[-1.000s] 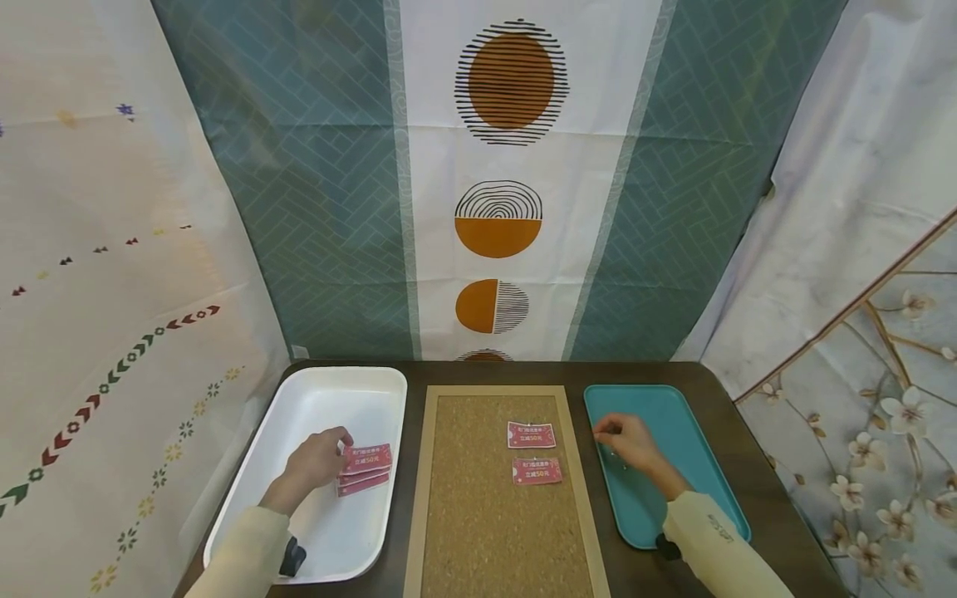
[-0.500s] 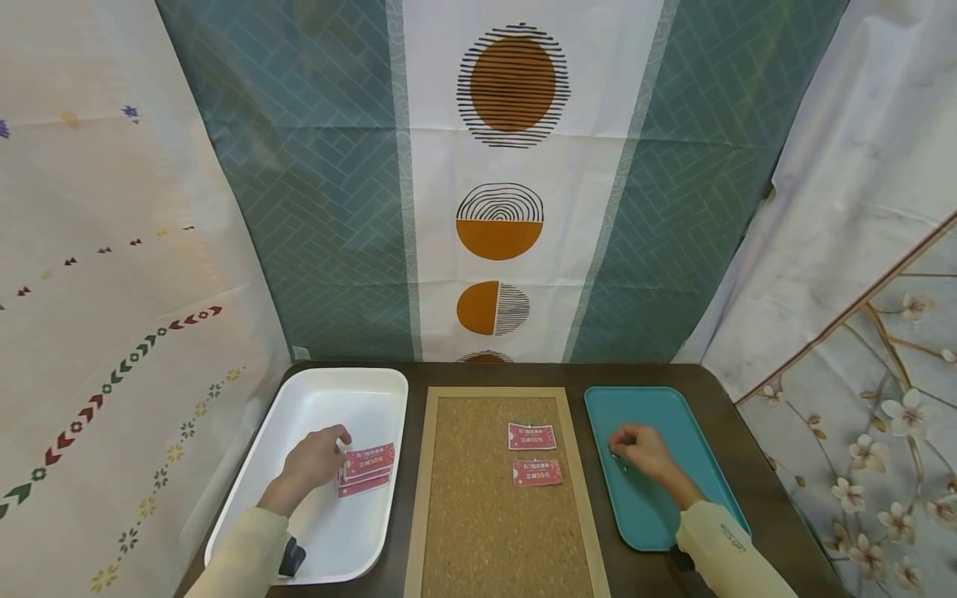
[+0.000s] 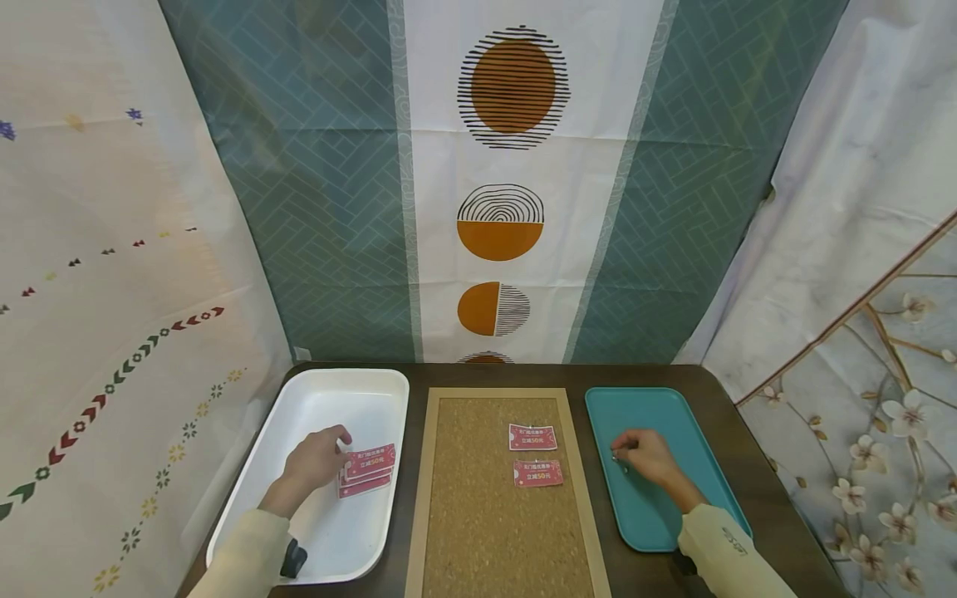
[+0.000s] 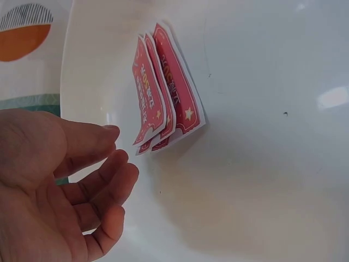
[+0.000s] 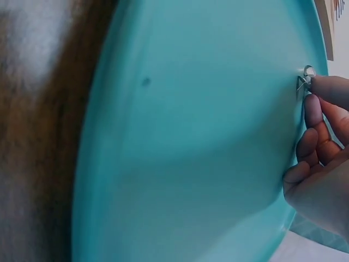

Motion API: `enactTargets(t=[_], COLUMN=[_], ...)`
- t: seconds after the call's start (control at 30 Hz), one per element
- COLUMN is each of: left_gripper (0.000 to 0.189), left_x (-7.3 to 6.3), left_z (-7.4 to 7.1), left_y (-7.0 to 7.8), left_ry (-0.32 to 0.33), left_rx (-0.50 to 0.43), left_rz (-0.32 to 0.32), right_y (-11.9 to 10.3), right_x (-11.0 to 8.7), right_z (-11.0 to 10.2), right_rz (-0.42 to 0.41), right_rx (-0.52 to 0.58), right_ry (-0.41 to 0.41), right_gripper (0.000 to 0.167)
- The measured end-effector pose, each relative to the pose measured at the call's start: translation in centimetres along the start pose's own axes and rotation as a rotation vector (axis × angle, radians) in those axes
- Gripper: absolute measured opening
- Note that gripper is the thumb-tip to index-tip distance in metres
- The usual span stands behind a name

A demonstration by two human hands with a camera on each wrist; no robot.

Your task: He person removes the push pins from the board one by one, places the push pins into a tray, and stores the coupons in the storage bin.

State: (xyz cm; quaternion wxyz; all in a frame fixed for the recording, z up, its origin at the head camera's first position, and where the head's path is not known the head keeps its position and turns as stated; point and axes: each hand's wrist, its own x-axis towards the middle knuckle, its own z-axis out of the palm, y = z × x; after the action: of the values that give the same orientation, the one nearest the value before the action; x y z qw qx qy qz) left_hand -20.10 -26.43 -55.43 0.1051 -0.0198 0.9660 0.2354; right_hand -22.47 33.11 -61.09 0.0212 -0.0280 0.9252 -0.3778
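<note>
My left hand [image 4: 71, 180] hovers in the white tray [image 3: 329, 390], loosely curled, its fingertips just short of several overlapping red coupons [image 4: 155, 90]. A small gap shows between them in the left wrist view. Over the teal tray [image 3: 650, 523], the thumb and forefinger of my right hand [image 3: 649, 458] meet at small clear, shiny pieces [image 5: 307, 79] that look like push pins. The fingertips touch them; whether one is pinched is hidden. On the cork board [image 3: 501, 531] between the trays hang an upper red coupon [image 3: 532, 438] and a lower red coupon [image 3: 538, 474].
A dark wooden table [image 3: 571, 374] carries both trays and the board. The board's wooden frame [image 3: 420, 498] stands between the two trays. Patterned cloths hang behind and at both sides, the middle one a green and white curtain [image 3: 336, 208].
My right hand has moved slightly right and down in the teal tray, its fingertips now at the clear pieces. The left hand and the coupons look nearly the same.
</note>
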Motion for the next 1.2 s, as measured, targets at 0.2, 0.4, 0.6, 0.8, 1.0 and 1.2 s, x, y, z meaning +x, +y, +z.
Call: enactTargets(t=[0.2,0.4,0.6,0.8,1.0,1.2], left_gripper=[0.03,0.033,0.033,0.031,0.03,0.028], left_x=[0.2,0.4,0.6,0.8,0.7,0.7], left_z=[-0.3,-0.6,-0.3,0.8,1.7,2.0], left_y=[0.6,2.2,4.4,6.7,8.9,11.1], left_ry=[0.042,0.107,0.165,0.204,0.189,0.175], left_rx=[-0.013,-0.043,-0.066,-0.091,-0.127,-0.171], left_rz=[0.013,0.049,0.088,0.142,0.206,0.258], right_y=[-0.5,-2.2,-4.4,-6.3,-7.9,-9.5], right_x=[0.0,0.3,0.4,0.7,0.7,1.2], right_z=[-0.1,-0.1,0.8,2.3,3.7,5.0], right_rz=[-0.048,-0.101,-0.132,-0.132,-0.168,-0.202], right_rx=[-0.041,-0.109,-0.072,-0.051,-0.039,-0.019], right_ry=[0.04,0.107,0.08,0.044,0.018,-0.004], right_gripper=[0.008,0.005,0.004,0.005,0.005,0.005])
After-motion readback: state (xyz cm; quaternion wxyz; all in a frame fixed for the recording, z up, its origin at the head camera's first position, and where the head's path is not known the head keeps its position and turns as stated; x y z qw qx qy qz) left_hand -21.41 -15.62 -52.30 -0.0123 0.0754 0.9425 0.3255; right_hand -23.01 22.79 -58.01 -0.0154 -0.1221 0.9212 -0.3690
